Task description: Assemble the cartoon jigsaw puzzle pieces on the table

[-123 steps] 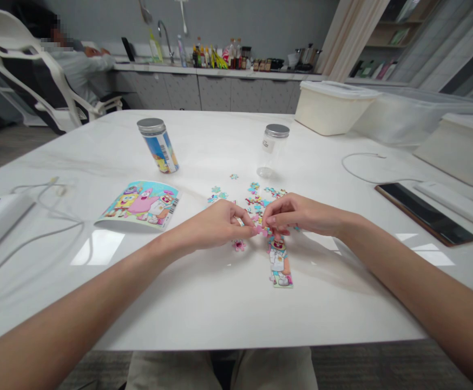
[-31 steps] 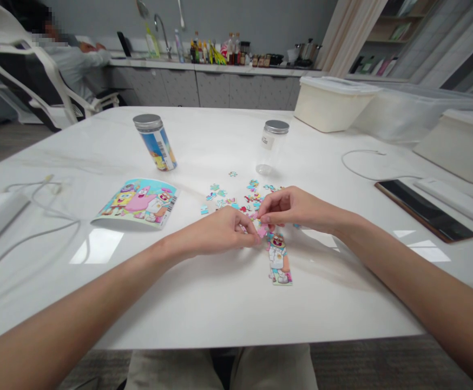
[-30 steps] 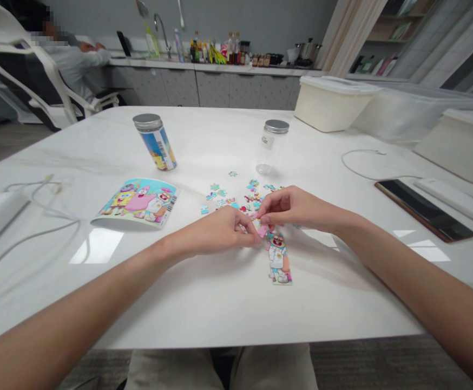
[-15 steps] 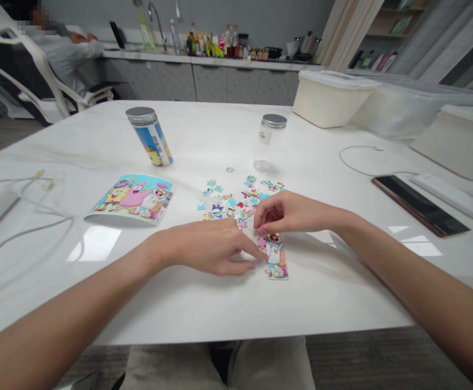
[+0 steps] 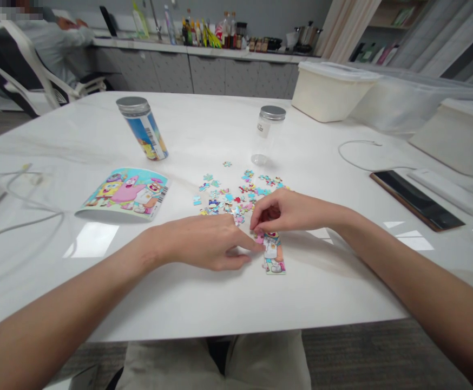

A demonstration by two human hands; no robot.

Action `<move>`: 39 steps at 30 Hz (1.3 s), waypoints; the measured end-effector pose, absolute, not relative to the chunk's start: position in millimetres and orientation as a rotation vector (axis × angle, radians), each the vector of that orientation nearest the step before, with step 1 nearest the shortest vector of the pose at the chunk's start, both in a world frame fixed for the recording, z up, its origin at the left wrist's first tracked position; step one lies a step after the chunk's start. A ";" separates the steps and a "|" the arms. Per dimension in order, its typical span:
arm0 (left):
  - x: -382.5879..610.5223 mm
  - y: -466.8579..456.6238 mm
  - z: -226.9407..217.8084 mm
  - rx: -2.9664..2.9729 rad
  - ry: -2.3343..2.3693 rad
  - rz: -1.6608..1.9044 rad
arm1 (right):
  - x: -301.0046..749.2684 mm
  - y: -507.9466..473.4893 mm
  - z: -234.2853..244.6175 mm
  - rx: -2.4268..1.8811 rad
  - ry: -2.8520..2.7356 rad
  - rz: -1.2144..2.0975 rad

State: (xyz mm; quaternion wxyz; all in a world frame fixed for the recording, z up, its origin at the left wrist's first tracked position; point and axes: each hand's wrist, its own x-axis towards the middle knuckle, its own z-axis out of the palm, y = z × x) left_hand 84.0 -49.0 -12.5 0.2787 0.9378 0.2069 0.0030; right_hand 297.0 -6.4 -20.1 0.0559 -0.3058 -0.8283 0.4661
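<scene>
My left hand (image 5: 204, 248) lies flat-fingered on the white table (image 5: 204, 303), its index fingertip touching a small pink jigsaw piece (image 5: 259, 239). My right hand (image 5: 279, 212) curls just above a narrow strip of joined puzzle pieces (image 5: 274, 255) showing a cartoon figure in white. Its fingertips are close to the pink piece, and they hide whatever lies under them. Several loose colourful pieces (image 5: 224, 197) are scattered just beyond both hands. A printed cartoon picture sheet (image 5: 125, 194) lies curled to the left.
A lidded tube with a cartoon label (image 5: 141, 130) lies tilted, and a clear lidded jar (image 5: 268, 135) stands behind the pieces. A phone (image 5: 417, 200), cables and white boxes sit right. A seated person (image 5: 53, 46) is by the back counter.
My left hand has opened from its pinch and moved slightly left, uncovering more loose pieces. The right hand stays over the strip. The whole view has shifted upward as my head tilted.
</scene>
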 end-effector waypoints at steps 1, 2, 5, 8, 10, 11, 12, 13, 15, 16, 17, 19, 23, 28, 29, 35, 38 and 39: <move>83.8 -48.8 -12.8 2.527 0.553 0.013 | 297.2 -6.5 -20.1 -0.929 -2.517 1.412; 83.6 -48.7 -13.3 2.538 0.546 0.023 | 297.3 -6.6 -20.1 -0.928 -2.524 1.411; 82.8 -48.4 -14.9 2.568 0.511 0.068 | 297.5 -6.8 -19.6 -0.908 -2.555 1.383; 82.3 -48.1 -15.4 2.583 0.489 0.097 | 297.4 -6.4 -19.1 -0.890 -2.585 1.357; 82.2 -48.0 -15.2 2.587 0.496 0.099 | 297.5 -6.0 -19.0 -0.899 -2.581 1.353; 82.2 -48.0 -15.0 2.586 0.507 0.094 | 297.6 -5.7 -19.1 -0.907 -2.576 1.351; 82.3 -48.0 -14.8 2.584 0.520 0.088 | 297.7 -5.5 -19.3 -0.915 -2.574 1.346; 82.3 -48.0 -14.6 2.580 0.534 0.080 | 297.8 -5.3 -19.5 -0.918 -2.575 1.342; 82.4 -48.2 -14.1 2.578 0.551 0.071 | 298.2 -5.0 -20.0 -0.919 -2.585 1.338; 82.5 -48.2 -13.9 2.580 0.554 0.070 | 298.4 -5.0 -20.1 -0.915 -2.588 1.336; 82.6 -48.3 -13.5 2.582 0.555 0.067 | 298.5 -5.1 -20.0 -0.908 -2.590 1.339; 82.8 -48.4 -12.8 2.586 0.555 0.059 | 298.4 -5.5 -19.3 -0.899 -2.590 1.345; 82.4 -48.0 -12.2 2.592 0.565 0.053 | 297.4 -6.7 -16.7 -0.913 -2.594 1.353; 81.2 -47.3 -13.9 2.602 0.587 0.072 | 297.6 -6.5 -16.8 -0.909 -2.602 1.352; 81.1 -47.3 -14.1 2.606 0.585 0.072 | 297.8 -6.3 -17.3 -0.904 -2.604 1.346; 80.0 -48.2 -11.9 2.644 0.598 0.080 | 298.1 -6.2 -17.8 -0.868 -2.621 1.321; 77.1 -46.3 -13.5 2.763 0.708 0.167 | 298.0 -6.4 -16.8 -0.868 -2.596 1.320; 75.9 -45.1 -15.0 2.832 0.740 0.196 | 298.1 -6.3 -16.5 -0.873 -2.580 1.318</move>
